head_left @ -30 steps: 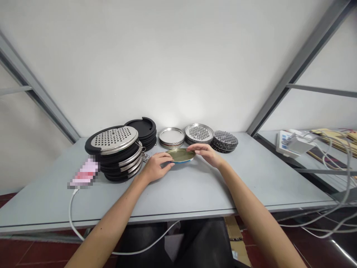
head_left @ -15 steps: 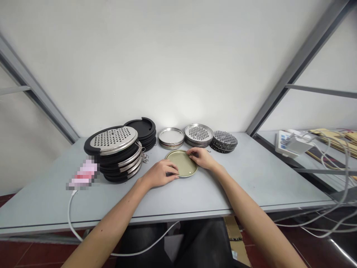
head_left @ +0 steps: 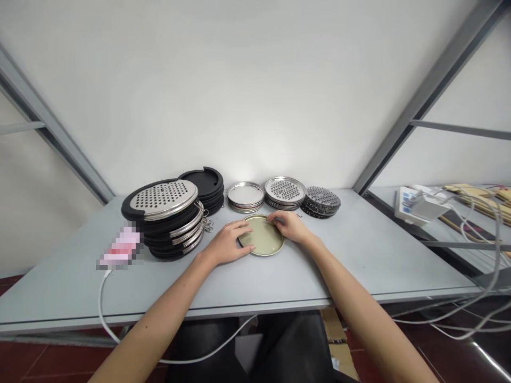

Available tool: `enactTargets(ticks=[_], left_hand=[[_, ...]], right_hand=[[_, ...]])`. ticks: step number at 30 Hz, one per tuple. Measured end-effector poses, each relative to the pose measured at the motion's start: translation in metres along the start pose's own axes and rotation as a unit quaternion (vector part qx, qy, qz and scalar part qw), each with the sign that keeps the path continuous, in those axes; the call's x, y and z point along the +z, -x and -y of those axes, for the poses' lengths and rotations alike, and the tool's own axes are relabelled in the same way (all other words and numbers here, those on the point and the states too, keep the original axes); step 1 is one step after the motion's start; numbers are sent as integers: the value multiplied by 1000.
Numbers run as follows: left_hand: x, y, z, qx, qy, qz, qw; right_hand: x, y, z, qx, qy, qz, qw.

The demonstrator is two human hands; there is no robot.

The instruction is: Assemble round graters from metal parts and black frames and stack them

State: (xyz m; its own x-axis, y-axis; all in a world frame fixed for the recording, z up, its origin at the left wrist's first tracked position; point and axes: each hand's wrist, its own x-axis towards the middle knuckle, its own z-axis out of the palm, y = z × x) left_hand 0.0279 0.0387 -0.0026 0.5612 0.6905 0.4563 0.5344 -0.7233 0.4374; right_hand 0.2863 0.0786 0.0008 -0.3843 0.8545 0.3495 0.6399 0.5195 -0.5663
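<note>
A round gold-coloured metal lid [head_left: 261, 235] with a raised rim lies on the table in front of me. My left hand [head_left: 229, 243] is at its left edge, thumb and fingers spread apart, fingertips over the rim. On the far right side of the rim, my right hand [head_left: 291, 225] pinches the lid between thumb and fingers. Behind it stand a stack of shallow silver lids [head_left: 245, 194], a stack of silver grater discs [head_left: 285, 190] and a stack of dark perforated grater discs [head_left: 321, 201].
Left of my hands is a tall stack of black-rimmed graters [head_left: 163, 202] with wire clasps; black rings [head_left: 202, 183] are piled behind it. A blurred pink item [head_left: 122, 247] has a white cable [head_left: 100, 303] running off the table's front edge. A power strip [head_left: 411, 205] is at the right.
My left fingers have spread and lifted slightly off the lid's left side. The right hand keeps its hold on the rim, and the lid has barely shifted.
</note>
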Motion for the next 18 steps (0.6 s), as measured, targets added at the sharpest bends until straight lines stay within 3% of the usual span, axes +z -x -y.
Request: enactTargets(ticks=[18], left_hand=[[-3,0,-5,-35,-11,32,999]], right_hand=[[-1,1,3,-2,24,-7,1000]])
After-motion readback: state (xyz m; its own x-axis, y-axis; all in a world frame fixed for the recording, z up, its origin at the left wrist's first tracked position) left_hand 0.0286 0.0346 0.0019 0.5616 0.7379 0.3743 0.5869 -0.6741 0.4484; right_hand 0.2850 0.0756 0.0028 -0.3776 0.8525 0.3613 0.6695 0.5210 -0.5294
